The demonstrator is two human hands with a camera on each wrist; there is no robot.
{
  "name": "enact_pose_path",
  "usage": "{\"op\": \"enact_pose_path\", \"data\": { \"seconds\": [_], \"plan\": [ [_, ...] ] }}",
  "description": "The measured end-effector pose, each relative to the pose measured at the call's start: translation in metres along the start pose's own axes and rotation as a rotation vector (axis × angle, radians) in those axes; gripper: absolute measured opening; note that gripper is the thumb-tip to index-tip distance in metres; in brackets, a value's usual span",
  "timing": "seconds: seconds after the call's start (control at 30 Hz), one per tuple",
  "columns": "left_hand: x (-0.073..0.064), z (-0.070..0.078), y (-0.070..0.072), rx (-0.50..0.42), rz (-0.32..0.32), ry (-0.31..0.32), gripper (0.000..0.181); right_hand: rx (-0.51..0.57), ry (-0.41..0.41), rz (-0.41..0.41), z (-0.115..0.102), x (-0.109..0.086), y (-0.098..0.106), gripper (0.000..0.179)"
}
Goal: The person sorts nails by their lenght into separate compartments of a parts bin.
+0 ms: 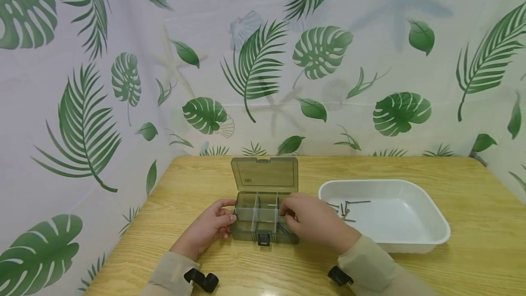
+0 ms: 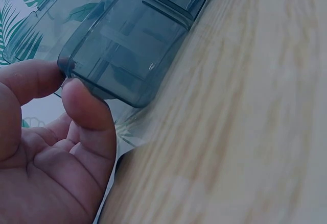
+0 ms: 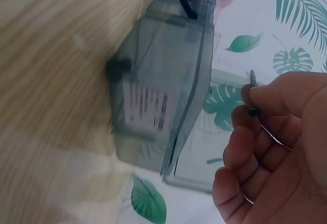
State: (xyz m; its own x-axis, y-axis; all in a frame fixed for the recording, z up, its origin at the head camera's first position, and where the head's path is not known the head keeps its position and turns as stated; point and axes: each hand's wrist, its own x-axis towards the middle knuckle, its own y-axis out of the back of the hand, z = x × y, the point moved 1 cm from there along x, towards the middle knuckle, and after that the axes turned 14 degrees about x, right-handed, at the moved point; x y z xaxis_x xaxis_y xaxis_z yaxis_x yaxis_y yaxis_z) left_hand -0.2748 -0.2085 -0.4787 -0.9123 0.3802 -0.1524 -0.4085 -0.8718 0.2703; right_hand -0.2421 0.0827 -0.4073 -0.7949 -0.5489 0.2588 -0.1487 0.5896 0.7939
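Observation:
A grey see-through compartment box [image 1: 246,235] stands on the table with its lid [image 1: 265,175] raised at the back. My left hand [image 1: 208,225] grips the box's left side, thumb and forefinger at its corner in the left wrist view. Over the right-hand compartments is my right hand [image 1: 314,220]. Between its thumb and forefinger it pinches a small dark screw [image 3: 254,81], its threaded end upward in the right wrist view. Dark screws [image 1: 283,229] lie in the front right compartment, partly hidden by that hand.
To the right stands a white plastic tray [image 1: 437,239] with several loose screws [image 1: 346,210] in its left part. A black latch [image 1: 264,239] sits on the box's front. Leaf-patterned cloth [image 1: 263,140] hangs behind the wooden table [image 1: 213,172].

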Motion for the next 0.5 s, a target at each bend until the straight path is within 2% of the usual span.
{"op": "enact_pose_path", "data": {
  "seconds": [0.27,0.5],
  "plan": [
    [-0.001,0.000,0.001,-0.001,0.002,-0.002,0.055,-0.004,0.042,-0.009,-0.014,0.014,-0.011,0.007],
    [-0.001,0.000,0.001,-0.003,-0.005,0.004,0.055,0.015,-0.004,-0.052,-0.013,0.015,-0.012,0.009]
  ]
}}
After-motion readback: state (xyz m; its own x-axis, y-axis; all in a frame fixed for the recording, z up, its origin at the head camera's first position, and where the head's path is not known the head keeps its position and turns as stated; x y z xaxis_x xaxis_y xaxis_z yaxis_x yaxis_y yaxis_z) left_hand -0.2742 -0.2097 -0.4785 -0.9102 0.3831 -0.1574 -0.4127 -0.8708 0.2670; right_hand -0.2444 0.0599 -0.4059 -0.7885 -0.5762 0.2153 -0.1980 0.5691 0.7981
